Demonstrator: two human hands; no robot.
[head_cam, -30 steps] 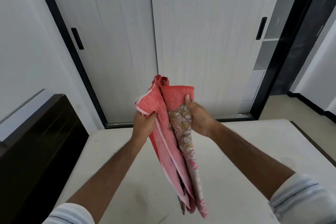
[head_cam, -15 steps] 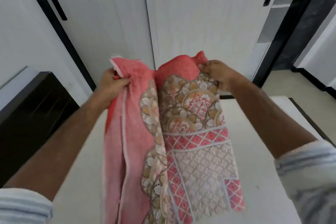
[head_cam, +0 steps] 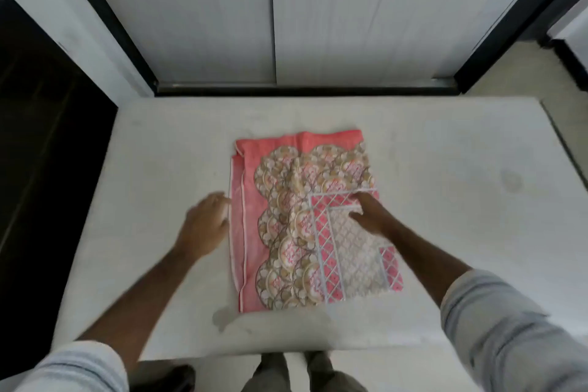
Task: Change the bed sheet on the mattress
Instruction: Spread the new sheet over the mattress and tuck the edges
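Folded bed sheet (head_cam: pixel 313 219) lying flat near the middle of the bare mattress (head_cam: pixel 445 168), patterned face up, pink border toward the left. Right hand (head_cam: pixel 370 216) resting on the lattice-patterned layer, fingers apparently pinching its upper edge, probably seeking a fold to open; firmness of hold unclear through blur. Left hand (head_cam: pixel 205 226) hovering just beside the sheet's left edge, fingers relaxed and gripping nothing, likely poised to steady the cloth. Unfolding not yet begun.

Single head camera is looking steeply down from standing height, close over the mattress (head_cam: pixel 445 149) near edge, facing the sliding wardrobe doors (head_cam: pixel 350 9) at 12 o'clock.
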